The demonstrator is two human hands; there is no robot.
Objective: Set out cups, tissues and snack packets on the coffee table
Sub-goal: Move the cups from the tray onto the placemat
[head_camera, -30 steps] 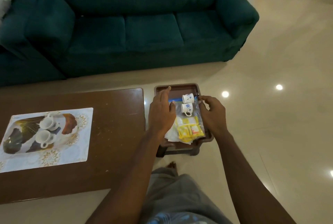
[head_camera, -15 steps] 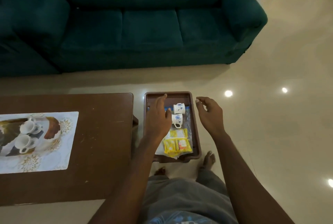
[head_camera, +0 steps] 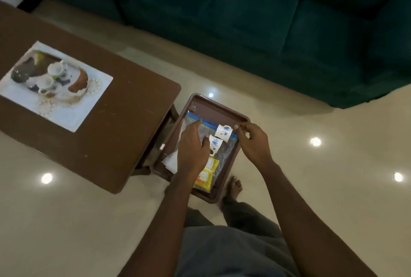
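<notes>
The sofa (head_camera: 222,9) is dark green. The surface (head_camera: 124,109) and the tray (head_camera: 213,107) are brown. The mat (head_camera: 89,89) is white with a picture. The cups (head_camera: 224,132) are white with blue flowers. The snack packets (head_camera: 205,176) are yellow, the tissues (head_camera: 171,161) white, and the bag (head_camera: 224,154) has a blue strip.

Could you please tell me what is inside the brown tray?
Inside the tray lie two white cups on their sides, a clear zip bag, yellow snack packets and a white tissue. The left hand covers the tray's middle, so anything beneath it is hidden.

Glossy tiled floor (head_camera: 89,221), matt wooden table (head_camera: 124,125), plush cloth sofa (head_camera: 244,16), clear plastic bag (head_camera: 224,154)
</notes>
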